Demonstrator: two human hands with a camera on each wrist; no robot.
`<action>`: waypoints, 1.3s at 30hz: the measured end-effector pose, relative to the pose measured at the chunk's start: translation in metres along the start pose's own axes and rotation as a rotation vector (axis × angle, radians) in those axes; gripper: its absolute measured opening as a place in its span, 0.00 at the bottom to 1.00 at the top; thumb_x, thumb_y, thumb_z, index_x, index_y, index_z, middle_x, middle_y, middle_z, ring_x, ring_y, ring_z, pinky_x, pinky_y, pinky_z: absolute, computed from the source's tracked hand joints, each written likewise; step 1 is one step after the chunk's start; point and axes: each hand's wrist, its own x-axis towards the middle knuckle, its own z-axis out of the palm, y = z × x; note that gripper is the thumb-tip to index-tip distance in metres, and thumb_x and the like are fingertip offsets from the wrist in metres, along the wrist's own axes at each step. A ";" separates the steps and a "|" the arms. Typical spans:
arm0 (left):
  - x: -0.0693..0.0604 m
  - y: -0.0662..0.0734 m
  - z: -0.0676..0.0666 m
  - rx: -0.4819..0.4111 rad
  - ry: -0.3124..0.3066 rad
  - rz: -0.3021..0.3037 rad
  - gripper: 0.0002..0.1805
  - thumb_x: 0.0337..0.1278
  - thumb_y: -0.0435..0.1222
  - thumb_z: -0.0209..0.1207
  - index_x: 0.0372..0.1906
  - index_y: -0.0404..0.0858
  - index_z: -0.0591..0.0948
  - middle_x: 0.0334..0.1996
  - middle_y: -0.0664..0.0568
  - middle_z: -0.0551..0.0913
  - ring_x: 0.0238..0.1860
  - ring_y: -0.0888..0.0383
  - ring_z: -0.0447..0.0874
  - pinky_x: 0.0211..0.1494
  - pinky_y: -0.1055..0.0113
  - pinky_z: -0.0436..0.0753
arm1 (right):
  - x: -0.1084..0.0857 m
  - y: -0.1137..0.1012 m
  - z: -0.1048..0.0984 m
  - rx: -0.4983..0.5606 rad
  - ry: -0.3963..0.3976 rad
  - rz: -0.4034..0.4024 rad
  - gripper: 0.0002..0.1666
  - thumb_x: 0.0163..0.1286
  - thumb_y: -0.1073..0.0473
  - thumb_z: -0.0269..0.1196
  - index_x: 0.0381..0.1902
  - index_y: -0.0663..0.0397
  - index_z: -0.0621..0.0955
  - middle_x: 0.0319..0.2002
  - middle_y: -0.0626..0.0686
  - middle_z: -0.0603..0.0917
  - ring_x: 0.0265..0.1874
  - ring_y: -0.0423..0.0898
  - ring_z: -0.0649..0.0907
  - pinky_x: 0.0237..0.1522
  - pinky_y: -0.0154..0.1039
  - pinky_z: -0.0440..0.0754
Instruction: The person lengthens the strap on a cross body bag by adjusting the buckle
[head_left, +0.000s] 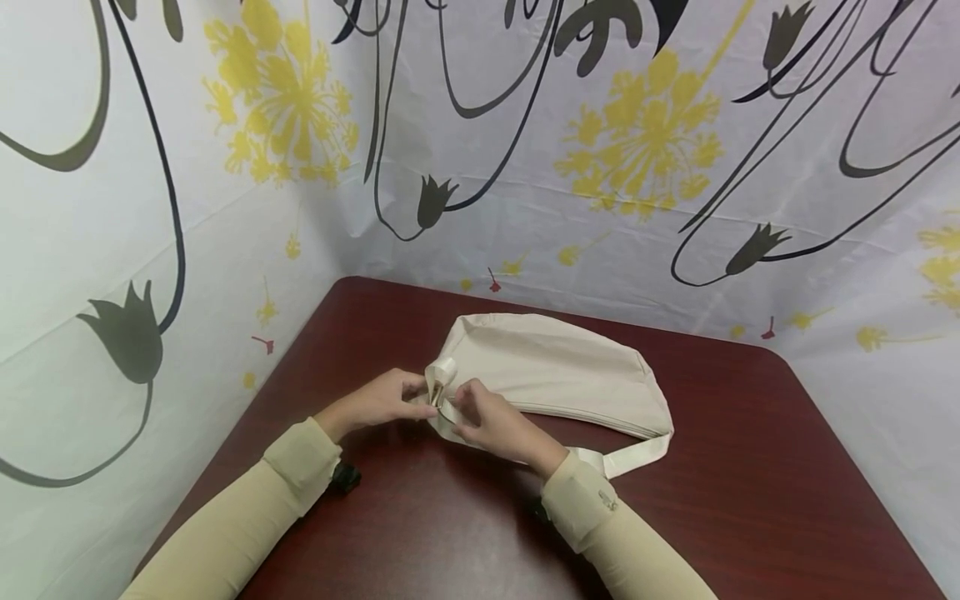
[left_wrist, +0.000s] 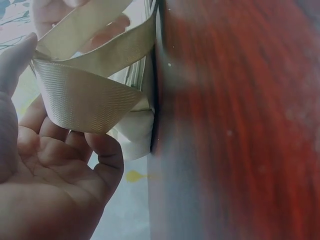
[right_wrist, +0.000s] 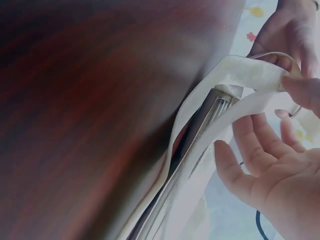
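At the left end of the bag (head_left: 555,367) on the bench (head_left: 450,533), your left hand (head_left: 378,400) and right hand (head_left: 501,422) are holding the strap (left_wrist: 87,95), each grip clamping on it.

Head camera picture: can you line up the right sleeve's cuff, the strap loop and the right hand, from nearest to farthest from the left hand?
From the left hand:
1. Strap loop: right at its fingers.
2. Right hand: just across the loop, to the right.
3. Right sleeve's cuff: farther right, behind that hand's wrist.
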 end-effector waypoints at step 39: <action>0.005 -0.004 0.001 0.172 -0.027 -0.010 0.15 0.60 0.49 0.69 0.37 0.40 0.85 0.22 0.60 0.74 0.24 0.64 0.71 0.29 0.68 0.73 | -0.001 0.003 -0.004 -0.019 0.050 0.053 0.23 0.67 0.61 0.71 0.58 0.60 0.79 0.48 0.55 0.87 0.49 0.49 0.85 0.53 0.45 0.81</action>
